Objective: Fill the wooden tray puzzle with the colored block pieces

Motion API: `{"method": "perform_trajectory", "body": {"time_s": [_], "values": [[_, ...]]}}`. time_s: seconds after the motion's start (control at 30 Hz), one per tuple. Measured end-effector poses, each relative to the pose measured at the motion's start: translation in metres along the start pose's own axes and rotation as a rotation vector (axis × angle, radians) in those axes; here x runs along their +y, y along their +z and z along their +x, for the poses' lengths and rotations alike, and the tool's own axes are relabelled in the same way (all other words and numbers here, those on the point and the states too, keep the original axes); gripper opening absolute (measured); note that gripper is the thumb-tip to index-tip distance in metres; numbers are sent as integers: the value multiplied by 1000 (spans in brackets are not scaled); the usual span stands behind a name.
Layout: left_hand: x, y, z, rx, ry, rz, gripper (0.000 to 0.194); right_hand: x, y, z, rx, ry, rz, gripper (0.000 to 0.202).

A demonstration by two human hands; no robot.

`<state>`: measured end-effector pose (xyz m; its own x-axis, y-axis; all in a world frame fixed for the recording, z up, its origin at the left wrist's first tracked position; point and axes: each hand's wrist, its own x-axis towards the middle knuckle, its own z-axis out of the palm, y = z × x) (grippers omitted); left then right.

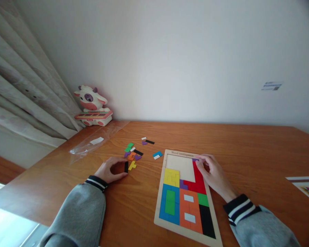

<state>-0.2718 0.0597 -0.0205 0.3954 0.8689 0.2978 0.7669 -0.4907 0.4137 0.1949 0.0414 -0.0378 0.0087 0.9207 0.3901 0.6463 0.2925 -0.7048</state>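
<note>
My left hand (112,169) rests on the table with thumb and forefinger around the ends of a black puzzle piece (126,167). Right beside that piece lies a yellow puzzle piece (132,165). My right hand (213,171) is at the upper right corner of the wooden puzzle board (159,206), its thumb and forefinger closed on a small purple puzzle piece (194,160) above the red pieces (199,176). Yellow, blue, green, orange, white and black pieces fill the board's lower part. Bare wood (179,164) shows at its upper left.
Several loose pieces, among them a blue one (157,154) and a green one (130,145), lie left of the board. Behind them are a clear plastic bag (92,141) and a cow toy with a keyboard (94,106). A printed sheet (306,187) lies at the right.
</note>
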Motion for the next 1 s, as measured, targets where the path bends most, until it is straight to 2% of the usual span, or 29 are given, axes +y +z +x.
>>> {"method": "perform_trajectory", "body": {"time_s": [0.27,0.5,0.7,1.0], "values": [[10,2,1,-10,112,40,43,4,2,-1,20,-17,2,30],[20,11,11,1,97,125,36,2,1,-1,0,-13,-3,29],[23,14,17,64,93,136,32,3,2,-1,13,-17,13,28],[17,17,26,-30,83,107,35,-6,-2,-2,52,13,37,28]]}}
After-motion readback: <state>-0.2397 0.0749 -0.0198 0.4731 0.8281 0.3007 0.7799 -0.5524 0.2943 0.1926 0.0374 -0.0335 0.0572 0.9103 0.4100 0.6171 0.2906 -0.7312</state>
